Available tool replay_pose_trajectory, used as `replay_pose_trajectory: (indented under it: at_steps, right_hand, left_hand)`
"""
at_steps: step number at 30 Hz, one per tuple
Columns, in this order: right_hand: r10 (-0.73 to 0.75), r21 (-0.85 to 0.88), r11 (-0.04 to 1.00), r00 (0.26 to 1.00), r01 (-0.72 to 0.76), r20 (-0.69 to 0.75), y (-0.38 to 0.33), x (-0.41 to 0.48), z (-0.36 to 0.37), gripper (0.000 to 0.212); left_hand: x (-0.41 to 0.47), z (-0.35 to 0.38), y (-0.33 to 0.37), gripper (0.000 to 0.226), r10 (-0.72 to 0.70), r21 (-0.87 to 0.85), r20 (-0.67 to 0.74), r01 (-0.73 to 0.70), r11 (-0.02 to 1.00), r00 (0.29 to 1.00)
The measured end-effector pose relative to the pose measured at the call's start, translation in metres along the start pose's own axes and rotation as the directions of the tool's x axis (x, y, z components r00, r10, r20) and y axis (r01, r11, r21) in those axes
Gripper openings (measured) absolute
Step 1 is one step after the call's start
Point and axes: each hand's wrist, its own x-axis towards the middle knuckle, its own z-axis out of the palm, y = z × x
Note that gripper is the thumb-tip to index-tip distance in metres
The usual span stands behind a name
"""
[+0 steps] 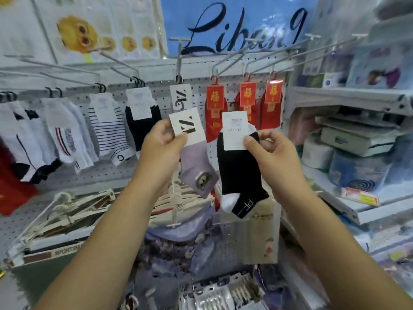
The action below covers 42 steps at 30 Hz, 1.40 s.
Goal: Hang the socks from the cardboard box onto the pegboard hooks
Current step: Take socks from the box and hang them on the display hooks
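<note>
A carded sock in each hand, held up before the pegboard (154, 168)
The left hand (161, 139) pinches the card of a lilac sock (196, 166), and the right hand (266, 148) pinches the card of a black sock (239, 175) with a white toe; both socks hang free below a hook (178, 63). The black sock's card is too blurred to read, and the piled goods under the forearms are smeared; shelves (346, 95) stand at right

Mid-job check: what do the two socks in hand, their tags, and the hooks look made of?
Lilac sock and black sock: soft matte knit fabric, hanging limp. Lilac sock's tag and black sock's tag: likely thin white card, flat, printed. Hooks: probably metal wire, thin, grey, faintly shiny; blur leaves that open.
</note>
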Motion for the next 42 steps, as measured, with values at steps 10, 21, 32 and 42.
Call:
replay_pose_trajectory:
  at_steps: [10, 21, 32, 42]
  right_hand:
    - [-0.078, -0.087, 0.992, 0.989, 0.089, 0.125, -0.018, 0.045, -0.012, 0.012]
    - [-0.079, -0.054, 0.994, 0.973, 0.093, 0.217, -0.022, 0.071, -0.015, 0.015]
    - [-0.083, -0.066, 0.992, 0.951, 0.108, 0.296, -0.016, 0.092, -0.014, 0.014]
    - [-0.165, -0.048, 0.976, 0.863, 0.213, 0.477, 0.000, 0.104, 0.039, 0.031]
  left_hand:
    - [0.082, 0.011, 0.016, 0.018, 0.026, -0.029, -0.224, -0.034, 0.999, 0.974]
    - [0.107, 0.027, 0.015, 0.021, 0.022, 0.202, -0.120, 0.003, 0.979, 0.993]
    - [0.124, 0.027, 0.000, 0.007, -0.067, -0.011, -0.230, 0.066, 0.998, 0.971]
    - [0.100, -0.014, -0.012, 0.020, 0.244, 0.296, -0.551, -0.086, 0.951, 0.798]
